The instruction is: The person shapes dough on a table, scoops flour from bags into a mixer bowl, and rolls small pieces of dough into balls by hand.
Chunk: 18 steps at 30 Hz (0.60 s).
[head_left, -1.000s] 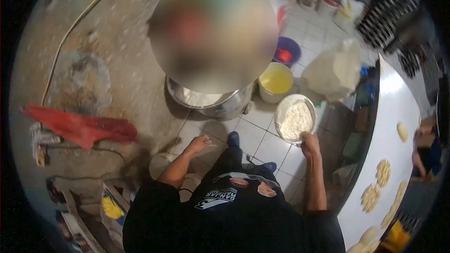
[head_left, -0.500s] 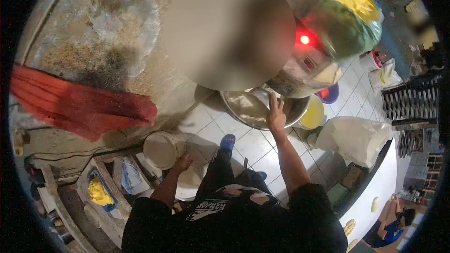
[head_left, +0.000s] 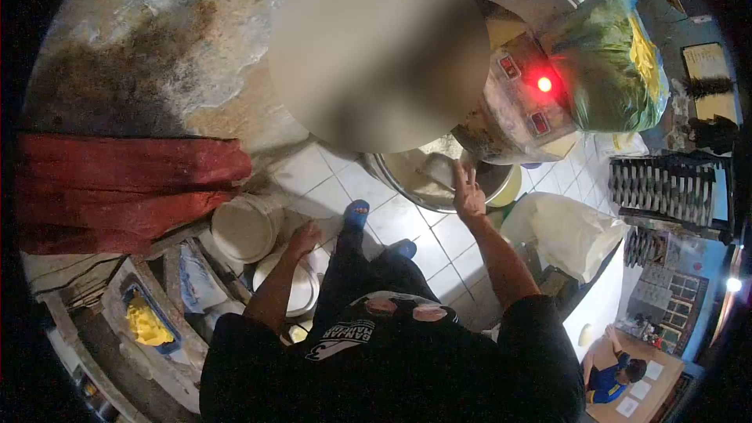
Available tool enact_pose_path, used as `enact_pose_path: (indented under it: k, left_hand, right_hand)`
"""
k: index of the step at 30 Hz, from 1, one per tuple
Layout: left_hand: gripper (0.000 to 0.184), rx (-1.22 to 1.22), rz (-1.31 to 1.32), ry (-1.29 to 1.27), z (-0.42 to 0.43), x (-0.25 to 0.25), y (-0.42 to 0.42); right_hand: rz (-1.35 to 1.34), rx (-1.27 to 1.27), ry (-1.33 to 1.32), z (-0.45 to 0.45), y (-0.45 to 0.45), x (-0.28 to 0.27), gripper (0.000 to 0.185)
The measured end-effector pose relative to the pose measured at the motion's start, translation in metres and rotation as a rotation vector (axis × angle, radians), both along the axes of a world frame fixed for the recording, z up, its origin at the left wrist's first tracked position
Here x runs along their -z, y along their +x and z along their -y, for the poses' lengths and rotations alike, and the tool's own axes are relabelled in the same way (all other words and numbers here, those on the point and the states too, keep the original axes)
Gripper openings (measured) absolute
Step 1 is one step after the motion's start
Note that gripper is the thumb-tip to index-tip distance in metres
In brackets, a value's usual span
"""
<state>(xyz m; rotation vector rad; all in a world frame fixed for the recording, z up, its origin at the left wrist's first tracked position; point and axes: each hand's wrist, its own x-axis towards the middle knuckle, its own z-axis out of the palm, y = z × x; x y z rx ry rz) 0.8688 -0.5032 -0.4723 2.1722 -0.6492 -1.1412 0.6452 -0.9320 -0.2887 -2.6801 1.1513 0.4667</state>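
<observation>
My right hand (head_left: 468,197) reaches over a wide metal bowl (head_left: 441,208). Its fingers are on a grey, rounded scoop (head_left: 439,169), which lies low in the bowl among pale, powdery stuff; the grip is partly hidden. My left hand (head_left: 304,240) hangs with fingers curled near a lidded white bucket (head_left: 244,229), and nothing shows in it. Below that hand stands another pale bucket (head_left: 291,288). A large blurred disc covers whatever is above the bowl.
A machine housing (head_left: 523,110) with a red light overhangs the bowl. Beside it is a green plastic bag (head_left: 619,70). A white sack (head_left: 560,235) stands at right, a red cloth (head_left: 125,192) hangs left, and a tub of yellow spread (head_left: 149,321) sits lower left. A person (head_left: 615,376) is at far right.
The view has shifted and turned a little. My right hand stays at the bowl with the scoop beside its fingers. My left hand appears higher, still curled.
</observation>
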Motion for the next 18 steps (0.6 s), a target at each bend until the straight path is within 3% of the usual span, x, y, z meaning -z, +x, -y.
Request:
enact_pose_path:
  k: [1,3,4,7,9,10,12,14,18]
  left_hand:
    - [0.044,-0.008,0.021,-0.051,0.012,-0.001,0.001]
    - [0.043,-0.038,0.09,-0.232,0.042,-0.005,0.01]
    - [0.043,-0.045,0.136,-0.327,0.058,-0.006,0.015]
    - [0.045,-0.101,0.058,-0.257,0.121,-0.081,0.036]
    - [0.051,-0.16,0.075,-0.524,0.151,-0.108,0.044]
    - [0.051,-0.157,0.075,-0.526,0.168,-0.13,0.045]
    - [0.064,-0.246,-0.097,-0.658,0.203,-0.174,0.044]
    - [0.068,-0.312,-0.177,-0.721,0.238,-0.196,0.042]
    - [0.086,-0.586,-0.47,-0.945,0.294,-0.216,0.052]
  right_hand:
    - [-0.006,0.003,-0.001,-0.001,-0.001,0.002,0.082]
    - [0.235,-0.168,-0.054,0.001,0.01,0.01,0.079]
    - [0.244,-0.07,-0.099,-0.005,0.025,0.005,0.076]
    - [0.236,-0.124,-0.081,-0.002,0.042,-0.003,0.072]
    - [0.26,-0.103,-0.077,-0.002,0.042,-0.018,0.069]
    - [0.254,-0.08,-0.082,-0.004,0.039,-0.02,0.067]
    - [0.244,-0.046,-0.089,-0.013,0.028,-0.03,0.065]
    - [0.525,-0.004,-0.148,-0.024,0.022,-0.058,0.062]
    - [0.772,0.075,-0.245,-0.032,0.034,-0.102,0.061]
